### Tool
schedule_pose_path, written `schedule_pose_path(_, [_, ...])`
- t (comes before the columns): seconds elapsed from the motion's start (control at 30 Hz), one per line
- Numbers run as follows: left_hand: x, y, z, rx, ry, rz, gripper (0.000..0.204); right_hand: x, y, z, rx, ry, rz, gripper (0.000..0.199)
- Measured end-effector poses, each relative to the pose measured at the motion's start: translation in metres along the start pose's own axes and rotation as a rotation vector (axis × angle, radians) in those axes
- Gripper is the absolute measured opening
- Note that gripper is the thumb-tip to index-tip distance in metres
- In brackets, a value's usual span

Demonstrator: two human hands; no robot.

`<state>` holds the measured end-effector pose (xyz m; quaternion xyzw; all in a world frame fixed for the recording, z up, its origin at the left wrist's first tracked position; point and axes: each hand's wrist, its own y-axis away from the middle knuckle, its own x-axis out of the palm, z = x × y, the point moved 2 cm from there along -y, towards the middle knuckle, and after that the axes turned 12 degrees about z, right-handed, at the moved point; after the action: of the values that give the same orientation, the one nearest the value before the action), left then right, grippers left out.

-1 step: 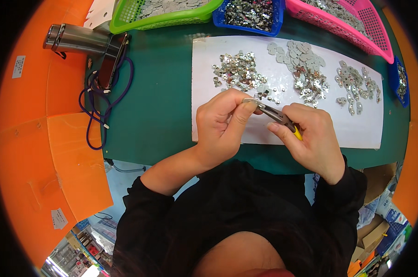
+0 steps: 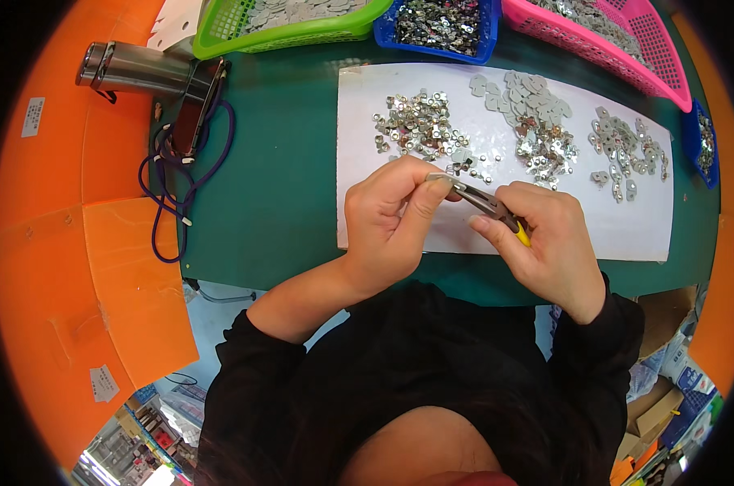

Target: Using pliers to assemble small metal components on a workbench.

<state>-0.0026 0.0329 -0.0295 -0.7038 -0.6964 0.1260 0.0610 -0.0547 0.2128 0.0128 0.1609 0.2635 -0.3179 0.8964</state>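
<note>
Between thumb and forefinger, my left hand (image 2: 395, 215) pinches a small grey metal piece (image 2: 438, 176), mostly hidden by the fingertips. My right hand (image 2: 549, 239) grips pliers (image 2: 497, 206) with yellow on the handle, and their jaws meet the piece at my left fingertips. Beyond my hands, on a white board (image 2: 367, 202), lie a pile of small shiny metal clips (image 2: 420, 125), a heap of flat grey plates (image 2: 531, 95) and, touching it, a pile of shiny metal bits (image 2: 547, 152). Grey pieces with shiny parts on them (image 2: 626, 150) are scattered at the board's right.
Along the far edge stand a green basket (image 2: 302, 36), a blue tray (image 2: 436, 53) and a pink basket (image 2: 602, 69), all holding metal parts. Another blue tray (image 2: 699, 146) is at the right. A steel flask (image 2: 144, 69) and phone with purple cord (image 2: 229, 134) lie left on the green table (image 2: 278, 186).
</note>
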Motion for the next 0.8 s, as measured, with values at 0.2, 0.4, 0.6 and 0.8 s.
schedule_pose_path(0.2, [0.0015,0.0016,-0.0008,0.012,0.017,-0.001,0.012,0.0035,-0.0001,-0.0014,-0.001,-0.003,0.012,0.027])
schedule_pose_path(0.4, [0.0030,0.0028,0.0006,0.029,0.074,-0.018,0.010,0.0052,0.0005,-0.0009,0.021,0.066,0.019,0.030])
schedule_pose_path(0.6, [-0.0008,0.0037,0.0007,0.020,0.008,-0.005,0.010,0.0036,-0.0019,-0.0005,-0.025,0.029,0.038,0.029])
schedule_pose_path(0.8, [0.0003,0.0042,0.0010,0.056,-0.048,-0.028,0.008,0.0048,-0.0007,-0.0001,0.002,0.021,0.059,0.028])
